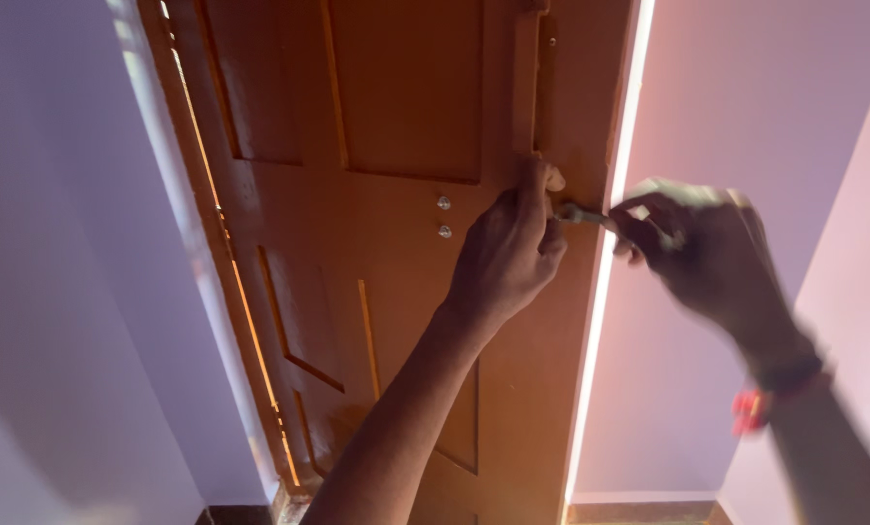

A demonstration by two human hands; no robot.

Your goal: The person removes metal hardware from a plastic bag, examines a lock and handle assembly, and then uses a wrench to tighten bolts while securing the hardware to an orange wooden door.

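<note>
**Steady now: two hands at the edge of a brown door**

Up close, the big thing is the brown panelled door (pixel 396 243), standing nearly shut, with a bright strip of daylight running down its right edge and pale lilac wall (pixel 65 292) on either side. Two small round screw heads (pixel 443 216) sit one above the other on the middle rail, a little left of the hands.

The left hand (pixel 508 253) reaches up from below and is pressed against the door near its edge, fingers curled closed and thumb up, pinching the near end of a small metal piece (pixel 579 213). It looks like a bolt or a thin tool, though I cannot tell which. That piece lies level, right at the door's edge, spanning the gap between the two hands.

The right hand (pixel 707 248) comes in from the side, blurred with motion, fingertips bunched on the far end of the same piece; a red band (pixel 751 408) sits on the wrist.

To my eye, doing this well means keeping the left hand braced firm on the wood so the piece stays level, and letting the right hand work in short, gentle moves rather than quick ones.
</note>
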